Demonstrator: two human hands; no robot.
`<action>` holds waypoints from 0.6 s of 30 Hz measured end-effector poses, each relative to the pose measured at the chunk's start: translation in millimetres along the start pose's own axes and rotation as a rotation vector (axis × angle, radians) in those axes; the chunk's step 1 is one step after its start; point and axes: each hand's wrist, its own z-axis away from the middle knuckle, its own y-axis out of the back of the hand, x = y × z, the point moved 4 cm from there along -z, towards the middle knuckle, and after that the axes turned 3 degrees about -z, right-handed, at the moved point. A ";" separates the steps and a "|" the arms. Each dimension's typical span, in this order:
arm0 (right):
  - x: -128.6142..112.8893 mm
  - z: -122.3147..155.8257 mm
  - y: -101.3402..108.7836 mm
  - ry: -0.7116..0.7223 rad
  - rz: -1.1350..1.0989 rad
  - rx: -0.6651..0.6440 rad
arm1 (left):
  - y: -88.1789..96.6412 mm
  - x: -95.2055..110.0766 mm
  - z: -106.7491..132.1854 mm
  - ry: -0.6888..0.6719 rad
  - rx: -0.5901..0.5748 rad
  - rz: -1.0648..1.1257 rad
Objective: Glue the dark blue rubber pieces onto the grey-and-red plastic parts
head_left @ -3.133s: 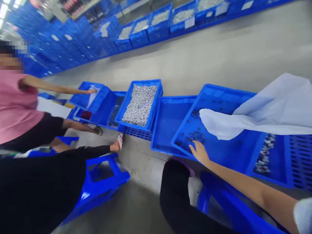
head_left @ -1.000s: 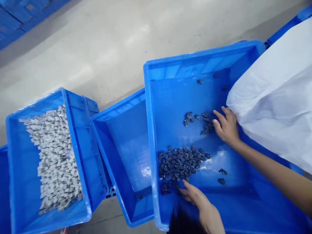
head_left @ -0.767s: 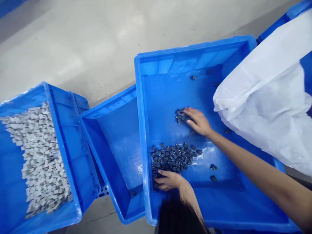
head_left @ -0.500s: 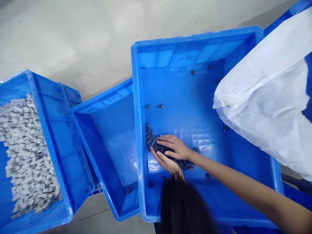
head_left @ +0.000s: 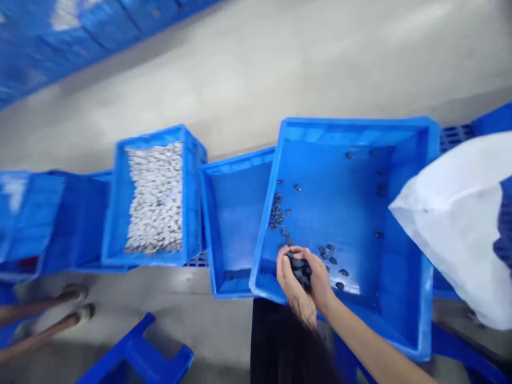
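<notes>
My left hand (head_left: pixel 288 278) and my right hand (head_left: pixel 319 274) are cupped together, fingertips meeting, around a heap of small dark parts (head_left: pixel 301 271). Both hands are over the near-left part of a large blue crate (head_left: pixel 269 213). More of the same dark pieces (head_left: pixel 276 217) lie clustered along the crate's left wall. Several others (head_left: pixel 332 260) are scattered on its floor to the right of my hands. The exact kind of part is too small to make out. Dark hair covers part of my left wrist.
A second blue crate (head_left: pixel 240 224) stands against the left side, and beyond it a crate (head_left: pixel 184 202) of small pale pieces (head_left: pixel 156 202). White sheeting (head_left: pixel 460 213) hangs over the right side. A blue stool (head_left: pixel 148 354) and a person's feet (head_left: pixel 78 304) are at lower left.
My hands have gathered dark parts from the pile and now hold them cupped, lifted off the floor of the crate. The view has swung back, showing more crates to the left.
</notes>
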 end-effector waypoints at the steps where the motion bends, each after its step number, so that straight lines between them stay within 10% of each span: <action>1: -17.5 22.9 -5.9 -0.017 -0.017 -0.019 | 9.8 15.8 22.3 -0.012 0.034 0.057; 9: -97.4 242.1 -66.3 -0.230 0.040 -0.519 | 147.6 107.4 210.2 -0.284 0.456 0.445; 18: -54.8 515.7 -33.1 -0.651 0.452 -1.306 | 311.9 69.4 434.5 -0.438 1.289 0.922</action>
